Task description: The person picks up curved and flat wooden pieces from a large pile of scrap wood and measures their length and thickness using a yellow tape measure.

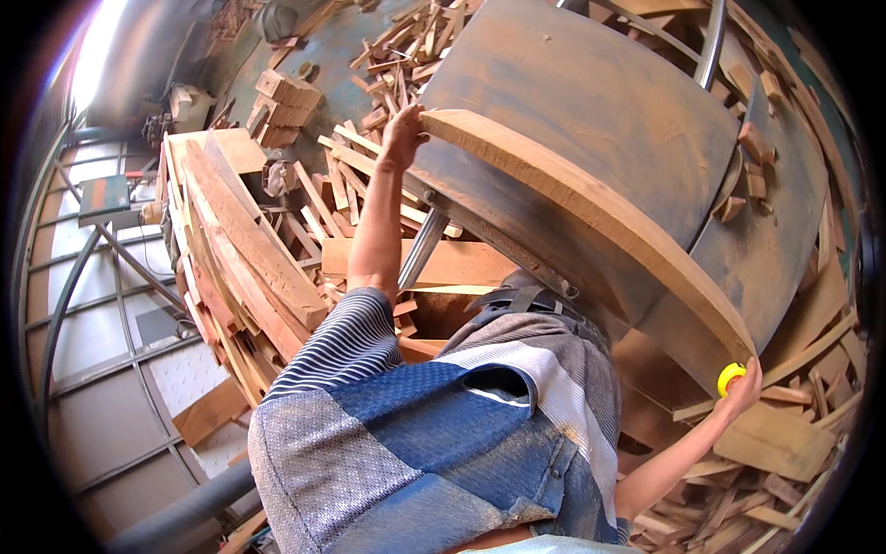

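Note:
A long wooden board (pixel 591 198), looking curved in this view, spans the dark metal machine table (pixel 591 78) in front of me. My left hand (pixel 403 137) is closed at the board's far left end, its fingers curled against the edge. At the near right end, my right hand (pixel 743 390) is wrapped round a small, round yellow tape measure (pixel 729 379), held against the board's tip. No drawn-out tape blade can be made out along the wood.
Stacked long planks (pixel 245 222) stand to my left. Wood offcuts (pixel 415 46) cover the floor beyond the table, and more scraps (pixel 766 499) lie at lower right. Small blocks (pixel 755 175) rest on the table's right side. A metal bar (pixel 425 247) stands beside my left forearm.

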The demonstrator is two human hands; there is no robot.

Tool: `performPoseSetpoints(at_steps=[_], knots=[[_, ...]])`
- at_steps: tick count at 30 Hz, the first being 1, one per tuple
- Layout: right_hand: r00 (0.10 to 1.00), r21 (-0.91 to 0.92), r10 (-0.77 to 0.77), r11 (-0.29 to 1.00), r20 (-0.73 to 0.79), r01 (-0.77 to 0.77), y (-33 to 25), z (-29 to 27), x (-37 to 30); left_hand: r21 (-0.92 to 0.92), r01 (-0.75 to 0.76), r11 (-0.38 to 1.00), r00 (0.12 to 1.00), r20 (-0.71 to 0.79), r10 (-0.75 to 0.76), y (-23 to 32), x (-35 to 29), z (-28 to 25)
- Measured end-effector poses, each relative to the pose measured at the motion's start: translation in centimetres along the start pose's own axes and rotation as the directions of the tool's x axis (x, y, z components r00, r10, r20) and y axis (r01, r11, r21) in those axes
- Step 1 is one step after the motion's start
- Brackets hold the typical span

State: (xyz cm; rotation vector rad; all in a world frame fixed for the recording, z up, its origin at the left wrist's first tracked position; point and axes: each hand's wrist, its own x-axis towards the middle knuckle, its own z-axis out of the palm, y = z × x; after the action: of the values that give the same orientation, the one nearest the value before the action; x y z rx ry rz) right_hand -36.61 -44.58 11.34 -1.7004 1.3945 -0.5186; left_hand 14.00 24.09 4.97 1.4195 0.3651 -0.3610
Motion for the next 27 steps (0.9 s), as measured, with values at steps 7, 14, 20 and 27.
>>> performPoseSetpoints(at_steps=[7, 14, 20, 27], knots=[[0.996, 0.048, -0.005, 0.999, -0.085, 0.009, -3.9, 2.4, -0.1, -0.093, -0.142, 0.985, 0.984, -0.121, 0.131, -2.6, -0.9, 5.4], [0.994, 0.044, -0.056, 0.997, -0.098, 0.06, -3.0, 3.9, 3.0, 0.029, -0.207, 0.978, 0.972, -0.106, 0.209, -1.1, -0.1, 8.0], [0.987, -0.013, -0.051, 0.999, -0.15, 0.05, -3.7, 4.6, 1.3, -0.006, -0.191, 0.982, 0.973, -0.131, 0.189, -1.3, -0.2, 8.0], [0.985, 0.089, -0.065, 0.993, -0.16, 0.08, -2.9, 4.6, 1.4, 0.034, -0.182, 0.983, 0.972, -0.144, 0.185, -1.6, 1.2, 7.4]])
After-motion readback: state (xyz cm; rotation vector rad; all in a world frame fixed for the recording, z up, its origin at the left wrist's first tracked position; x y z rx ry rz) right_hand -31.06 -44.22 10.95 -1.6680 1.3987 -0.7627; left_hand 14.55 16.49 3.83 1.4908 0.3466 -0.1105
